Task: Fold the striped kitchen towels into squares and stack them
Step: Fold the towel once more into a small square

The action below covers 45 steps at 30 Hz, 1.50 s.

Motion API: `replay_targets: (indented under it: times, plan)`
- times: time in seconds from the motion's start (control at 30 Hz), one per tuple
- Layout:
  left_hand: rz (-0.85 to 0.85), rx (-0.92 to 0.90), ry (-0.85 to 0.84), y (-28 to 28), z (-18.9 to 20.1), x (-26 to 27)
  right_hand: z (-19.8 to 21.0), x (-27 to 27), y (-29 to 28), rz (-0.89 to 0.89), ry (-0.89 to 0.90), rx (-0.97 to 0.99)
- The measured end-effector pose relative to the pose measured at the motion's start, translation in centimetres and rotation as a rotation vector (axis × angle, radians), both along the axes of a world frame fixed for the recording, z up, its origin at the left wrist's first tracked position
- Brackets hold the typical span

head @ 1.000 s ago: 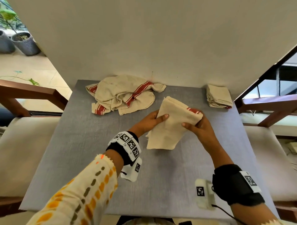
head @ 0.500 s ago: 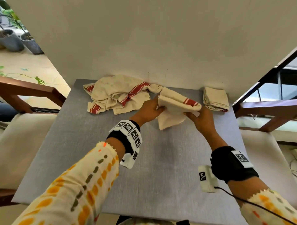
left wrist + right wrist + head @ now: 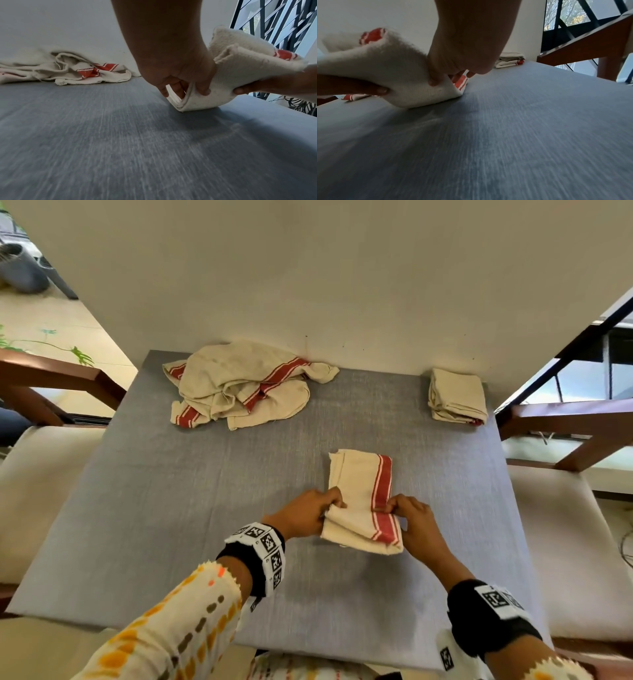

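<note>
A cream towel with a red stripe (image 3: 363, 498), folded into a narrow strip, lies lengthwise at the middle of the grey table (image 3: 171, 508). My left hand (image 3: 308, 515) pinches its near left edge, and my right hand (image 3: 407, 515) pinches the near right edge at the stripe. In the left wrist view my left hand (image 3: 180, 86) holds the towel (image 3: 236, 70) with fingers between its layers. In the right wrist view my right hand (image 3: 453, 75) grips the towel (image 3: 393, 75), whose far part curves up off the table.
A heap of unfolded striped towels (image 3: 239, 386) lies at the table's back left by the wall. A stack of folded towels (image 3: 457, 397) sits at the back right corner. Wooden chair arms (image 3: 575, 419) and cushions flank the table.
Both hands have brought the towel from the back of the table toward me and laid it down as a long strip, red stripe up on the right.
</note>
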<state>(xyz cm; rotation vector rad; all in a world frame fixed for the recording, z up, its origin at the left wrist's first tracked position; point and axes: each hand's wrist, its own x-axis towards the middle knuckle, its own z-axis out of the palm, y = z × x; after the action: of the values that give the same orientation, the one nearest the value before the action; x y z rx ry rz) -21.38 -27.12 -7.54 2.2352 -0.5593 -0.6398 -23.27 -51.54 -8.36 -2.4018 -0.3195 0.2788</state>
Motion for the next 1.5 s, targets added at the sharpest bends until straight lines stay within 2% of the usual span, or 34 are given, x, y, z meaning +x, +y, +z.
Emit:
replay_targets:
  times: [0.1,0.23,0.33,0.57,0.67,0.77,0.83,0.93,1.03,1.17,1.23,1.37,1.5]
  plan:
    - [0.037,0.026,0.042,-0.6,-0.1,-0.4,-0.6,-0.4,0.0,-0.082,0.053,0.041]
    - [0.145,0.069,0.091,-1.3,-0.3,0.2,-1.9,-0.4,0.0,-0.292,0.091,0.146]
    - [0.316,-0.02,0.163,-2.2,-0.4,0.5,-2.4,0.0,0.6,-0.399,0.144,0.123]
    - [0.657,0.119,0.228,-5.0,-0.8,1.2,-2.2,1.1,2.7,-0.553,0.18,-0.086]
    - [0.779,0.103,0.289,-5.3,-1.2,1.1,-2.1,1.8,3.3,-0.523,0.163,-0.185]
    - [0.9,-0.029,0.414,-5.0,-1.3,0.7,-1.7,2.6,3.3,-0.456,0.152,-0.304]
    - [0.912,-0.041,0.446,-4.6,-1.0,0.4,-1.6,3.2,3.1,-0.407,0.146,-0.384]
    - [0.877,0.129,0.182,-4.1,-0.4,0.2,-1.3,4.2,2.5,-0.313,0.09,-0.443]
    - [0.831,0.17,0.0,-4.2,0.2,0.6,-0.7,5.6,1.8,-0.151,-0.012,-0.473]
    - [0.746,0.233,0.045,-5.5,-0.5,1.5,-1.1,6.9,1.8,-0.003,-0.125,-0.43]
    - [0.733,0.247,0.06,-6.1,-0.9,1.6,-1.6,6.6,2.2,-0.021,-0.175,-0.331]
    - [0.765,0.239,-0.024,-6.7,-1.3,1.1,-2.5,5.6,2.8,-0.088,-0.251,-0.22]
    - [0.825,0.263,-0.016,-6.9,-1.8,0.6,-3.1,5.0,3.8,-0.119,-0.168,-0.237]
